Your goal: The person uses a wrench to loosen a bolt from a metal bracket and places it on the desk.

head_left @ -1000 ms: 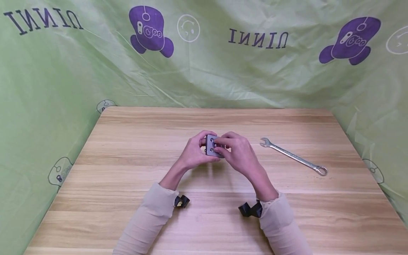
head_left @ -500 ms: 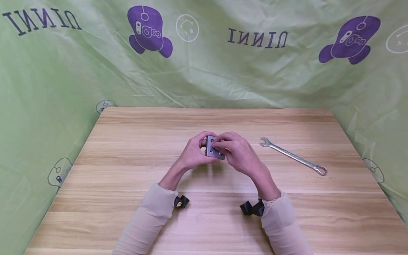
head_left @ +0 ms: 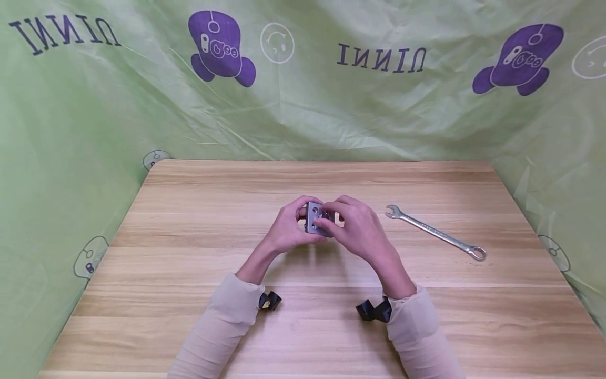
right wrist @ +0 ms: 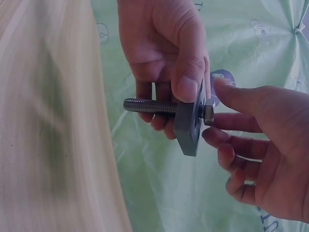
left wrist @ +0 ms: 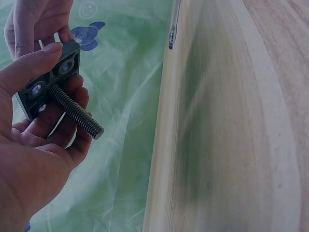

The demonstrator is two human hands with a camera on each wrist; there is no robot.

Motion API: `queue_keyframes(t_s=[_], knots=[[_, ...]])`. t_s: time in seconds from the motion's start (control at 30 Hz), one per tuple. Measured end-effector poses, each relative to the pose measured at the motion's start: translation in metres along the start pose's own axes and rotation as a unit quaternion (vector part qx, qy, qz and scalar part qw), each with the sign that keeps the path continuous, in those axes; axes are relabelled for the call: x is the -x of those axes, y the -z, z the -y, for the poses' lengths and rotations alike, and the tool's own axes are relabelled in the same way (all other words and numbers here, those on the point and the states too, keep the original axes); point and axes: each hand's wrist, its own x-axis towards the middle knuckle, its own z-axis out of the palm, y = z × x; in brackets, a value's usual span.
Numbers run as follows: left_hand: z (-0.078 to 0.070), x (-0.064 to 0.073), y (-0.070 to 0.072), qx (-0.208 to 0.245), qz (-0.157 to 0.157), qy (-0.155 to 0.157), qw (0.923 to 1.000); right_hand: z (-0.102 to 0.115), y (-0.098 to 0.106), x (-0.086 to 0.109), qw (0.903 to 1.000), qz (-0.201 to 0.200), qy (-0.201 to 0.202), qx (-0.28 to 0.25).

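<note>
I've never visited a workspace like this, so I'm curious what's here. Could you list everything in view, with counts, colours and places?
Holed plate: one, grey, in the left hand
Hex-head bolt: one, silvery grey, through the plate
Combination wrench: one, silver, on the table, right of both hands
Table: one, light wood-grain, beneath the hands
Cloth backdrop: count unclear, green, behind and beside the table
Large cartoon figures: two in the head view, purple, on the cloth
Lettering: two runs there, purple, on the cloth
Smiley outlines: two there, white, beside the figures
Wrist devices: two, black, at the cuffs
Sleeves: two, beige, on the forearms
Left hand: one, bare, gripping the plate
Right hand: one, bare, by the bolt's head
</note>
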Motion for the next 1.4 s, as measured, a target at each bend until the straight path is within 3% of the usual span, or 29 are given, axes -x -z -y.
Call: queue_keyframes(t_s=[0.3,0.83,1.2,1.4], knots=[[-0.0015,0.0009,-0.0011,-0.011,-0.002,0.004,0.9999,0.0019,-0.0039,-0.0003,0.9992,-0.010,-0.013,0.035],[0.0006,0.0012,-0.0010,-0.022,-0.005,-0.014,0.9997,0.0023,0.0007,0.0017,0.9982,0.020,0.055,0.015],[0.0019,-0.0003,-0.0015,-0.013,-0.004,-0.006,0.9999,-0.0023,-0.0013,0.0009,0.9912,-0.005,0.132,0.016],[0.0023,0.0014,-0.0026,-0.014,-0.006,-0.013,0.9998,-0.0044,-0.0005,0.0036,0.9925,-0.001,0.123,-0.002]])
